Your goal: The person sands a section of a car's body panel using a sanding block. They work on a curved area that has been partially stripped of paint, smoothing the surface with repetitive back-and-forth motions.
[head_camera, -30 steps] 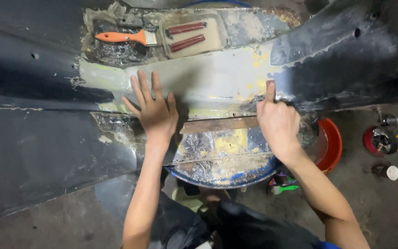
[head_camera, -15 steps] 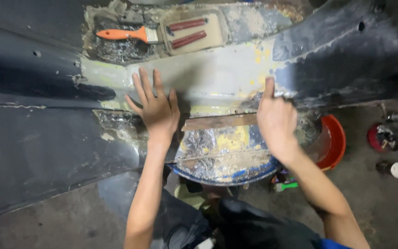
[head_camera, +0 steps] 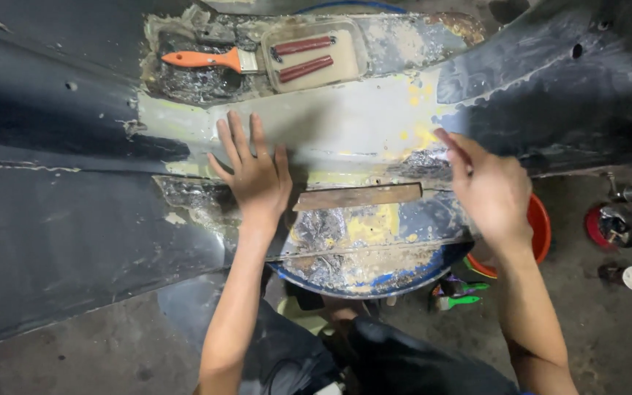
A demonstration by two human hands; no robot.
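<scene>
A black car body panel [head_camera: 74,219] lies across the view, with a grey and yellow filler patch [head_camera: 345,124] in its middle. My left hand [head_camera: 254,175] rests flat on the patch's left part, fingers spread and holding nothing. My right hand [head_camera: 488,190] is blurred by motion. Its extended fingertips touch the patch's right end, and I see nothing in it. Between the hands, a little below, lies a flat brown rusty strip [head_camera: 360,196].
An orange-handled brush [head_camera: 206,60] and a shallow tray [head_camera: 316,55] with two red-handled tools sit at the top. A splattered blue drum [head_camera: 360,274] stands under the panel. On the floor at the right are a red bucket [head_camera: 541,227], cans [head_camera: 612,223] and a green tool [head_camera: 462,300].
My right hand has lifted its pressing finger and swept up and left along the patch's right end, now blurred. My left hand stays flat in place.
</scene>
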